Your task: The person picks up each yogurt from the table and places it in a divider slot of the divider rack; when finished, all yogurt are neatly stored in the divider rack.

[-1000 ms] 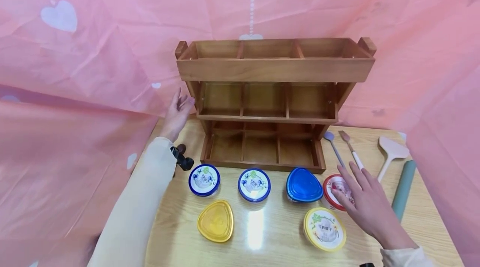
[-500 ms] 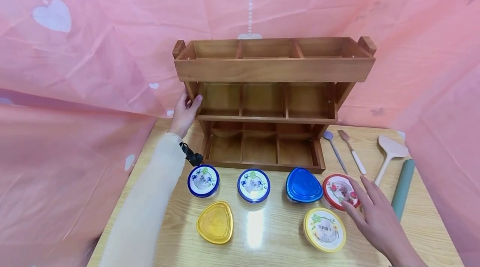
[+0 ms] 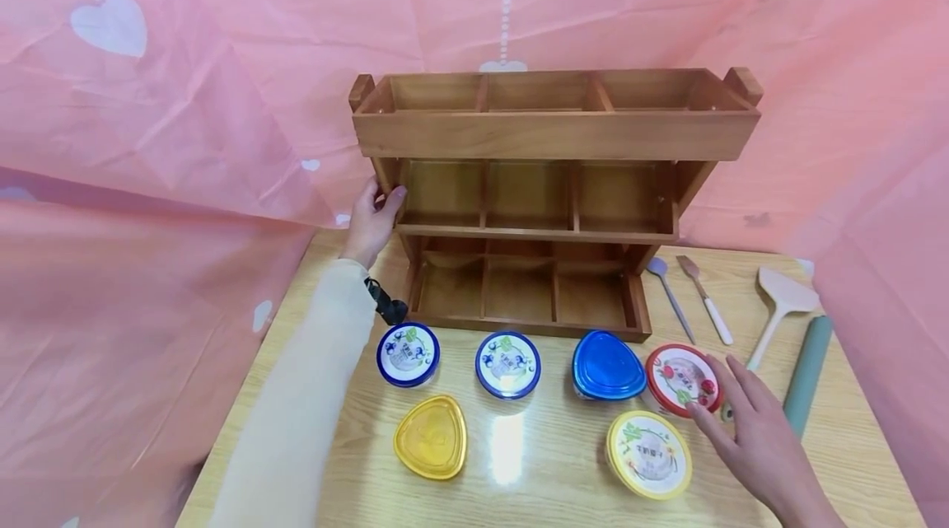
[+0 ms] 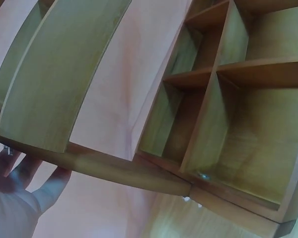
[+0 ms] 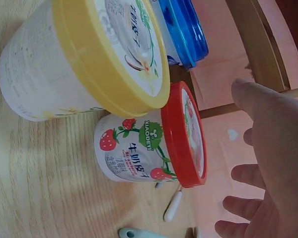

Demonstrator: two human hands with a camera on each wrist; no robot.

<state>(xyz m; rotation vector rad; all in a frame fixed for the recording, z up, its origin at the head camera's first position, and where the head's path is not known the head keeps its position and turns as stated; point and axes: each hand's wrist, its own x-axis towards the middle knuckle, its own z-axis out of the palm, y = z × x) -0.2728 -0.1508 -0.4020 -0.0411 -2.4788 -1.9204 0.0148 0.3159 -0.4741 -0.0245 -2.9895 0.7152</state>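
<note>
A three-tier wooden rack (image 3: 556, 137) with divided compartments stands at the back of the table. My left hand (image 3: 369, 219) grips its left side post, thumb in front; in the left wrist view, fingers (image 4: 52, 191) reach under the wooden side piece. Over the table's right side, my right hand (image 3: 764, 437) is spread with nothing in it, fingertips right by the red-lidded strawberry tub (image 3: 680, 380). A yellow-lidded round tub (image 3: 649, 454) and a blue triangular-lidded tub (image 3: 608, 366) are close to that one. Both blue-rimmed round tubs (image 3: 507, 365) sit before the rack.
At the front left is a tub with a yellow triangular lid (image 3: 432, 437). Along the right lie a grey-blue utensil (image 3: 670, 297), a white-handled brown one (image 3: 704, 300), a pale turner (image 3: 782, 306) and a green roll (image 3: 808, 376). Pink cloth (image 3: 222, 100) hangs behind.
My left hand has come in from the left and taken hold of the rack's side post. The right hand has drawn back to the right, uncovering the red lid. The head view has shifted slightly.
</note>
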